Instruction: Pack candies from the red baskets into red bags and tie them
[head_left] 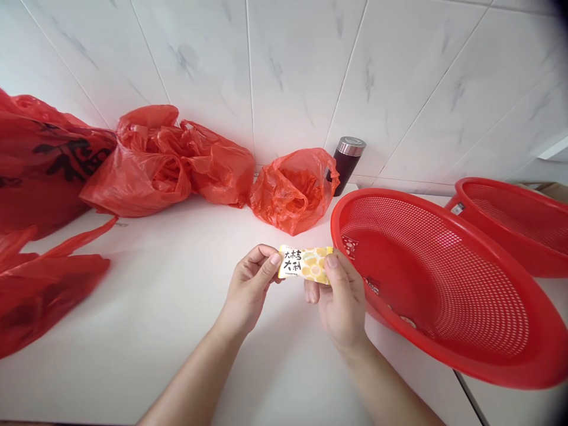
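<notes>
Head view, items listed from my hands outward.

Packet (pixel 306 264), one, small: white at one end with dark lettering, yellow round fruit printed on the rest. It sits between my two hands, above the table (pixel 155 296), printed face up towards me, lying nearly level.

Left hand (pixel 248 287): closed in a pinch on the packet's left end, thumb on top, fingers bent underneath.

Right hand (pixel 344 302): pinching the right end, thumb on the face, other fingers partly curled below. It overlaps the rim of the big basket (pixel 479 284) in view; whether they touch, I cannot tell.

Handling note: a light pinch at the very ends should serve best, leaving the lettering uncovered. Both hands are best held at one height, since uneven pulling could twist or crease the thin wrapper. The right wrist wants room from that rim.

Surroundings: a second basket (pixel 523 216), red, behind the first; a dark flask (pixel 348 165) with a silvery lid by the tiled wall (pixel 293 71); a crumpled red bag (pixel 288 195) beside it; more red bags (pixel 137 171) along the left.
</notes>
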The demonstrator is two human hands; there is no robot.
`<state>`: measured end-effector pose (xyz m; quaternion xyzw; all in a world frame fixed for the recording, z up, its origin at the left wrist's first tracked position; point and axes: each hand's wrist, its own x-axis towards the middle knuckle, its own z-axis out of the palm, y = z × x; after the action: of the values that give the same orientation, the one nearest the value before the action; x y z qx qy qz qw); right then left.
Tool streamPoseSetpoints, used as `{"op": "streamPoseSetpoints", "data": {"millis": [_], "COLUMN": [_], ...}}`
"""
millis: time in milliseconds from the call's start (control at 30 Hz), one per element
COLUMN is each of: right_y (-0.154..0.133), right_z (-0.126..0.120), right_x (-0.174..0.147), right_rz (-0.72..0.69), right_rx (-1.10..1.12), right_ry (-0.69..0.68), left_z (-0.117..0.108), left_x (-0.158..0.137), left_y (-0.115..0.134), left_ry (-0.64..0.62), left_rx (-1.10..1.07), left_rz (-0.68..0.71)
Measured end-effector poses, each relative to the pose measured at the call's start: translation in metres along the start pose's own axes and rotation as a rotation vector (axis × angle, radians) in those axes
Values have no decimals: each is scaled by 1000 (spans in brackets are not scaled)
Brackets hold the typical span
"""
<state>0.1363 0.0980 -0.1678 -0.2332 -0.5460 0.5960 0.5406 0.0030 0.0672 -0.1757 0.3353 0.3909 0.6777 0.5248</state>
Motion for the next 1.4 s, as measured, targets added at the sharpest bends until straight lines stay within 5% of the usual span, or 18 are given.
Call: {"op": "streamPoseSetpoints", "data": {"millis": [733,933,1033,1167,1233,1400], "right_y": [-12,-71,-101,-117,-118,-115], "right_z": [2,-54,-107,-163,-169,-139], "right_x": [-11,-17,-2,-1,-15,-61], "right_rz": [-169,-316,-179,303,374,306], "right_rx": [-183,-609,-973,-1510,-1615,-1345], "right_ry": [19,217,279,154,154,-68], "left_z": [-14,-11,-11,-10,-9,-8], "left_x": [16,16,16,16,16,16], "left_y": [-27,-24,-23,-22,-22,-26], "left_ry": [94,83,67,58,60,47], "left_rx": [59,81,86,112,124,174], "left_rz": [-68,-68,-83,-94,-99,-135]}}
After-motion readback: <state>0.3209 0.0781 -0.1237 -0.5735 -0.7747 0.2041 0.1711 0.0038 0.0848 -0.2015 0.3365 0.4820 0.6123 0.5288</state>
